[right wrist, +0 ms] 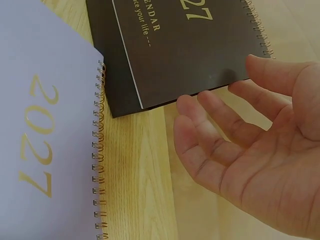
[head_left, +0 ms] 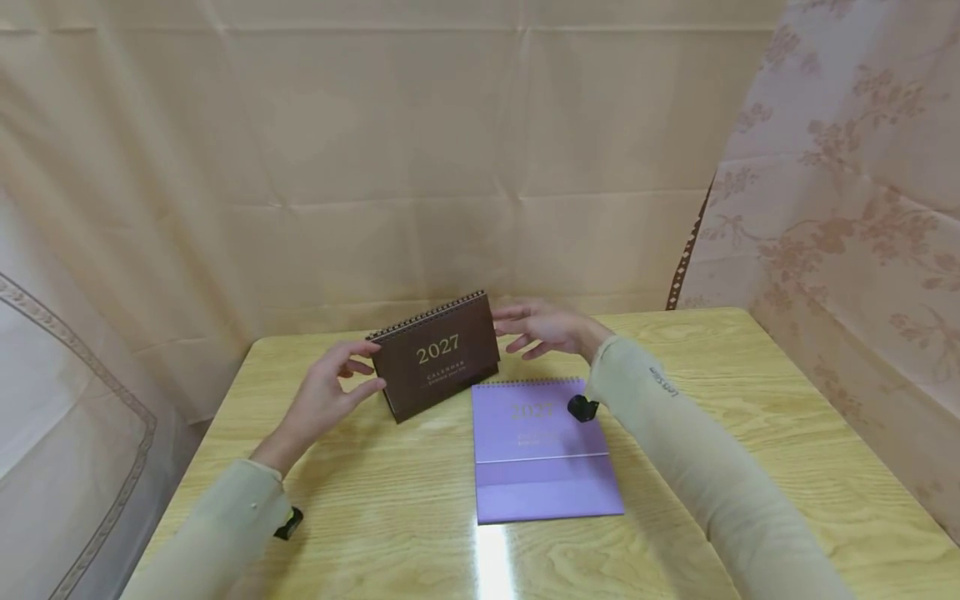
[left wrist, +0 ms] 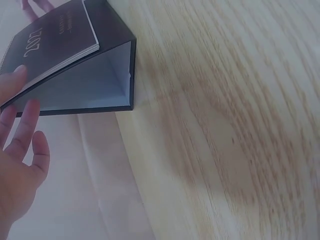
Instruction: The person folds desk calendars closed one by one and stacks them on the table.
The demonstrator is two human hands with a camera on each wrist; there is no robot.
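A dark brown desk calendar [head_left: 438,358] with gold "2027" lettering and a spiral along its top stands tent-shaped on the table, angled. At its left end, my left hand [head_left: 333,382] holds it between thumb and fingers; in the left wrist view the thumb [left wrist: 14,84] overlaps the front cover, with the fingers by the back panel. My right hand [head_left: 551,327] is at the calendar's right end, fingers loosely extended, fingertips right at the side edge in the right wrist view. A purple 2027 desk calendar [head_left: 543,483] stands in front, below the right forearm.
Both calendars are on a light wood-grain table [head_left: 390,517]. Behind it hangs a beige curtain [head_left: 450,150], with a floral-patterned curtain [head_left: 847,208] on the right. Pale fabric [head_left: 67,400] hangs at the left.
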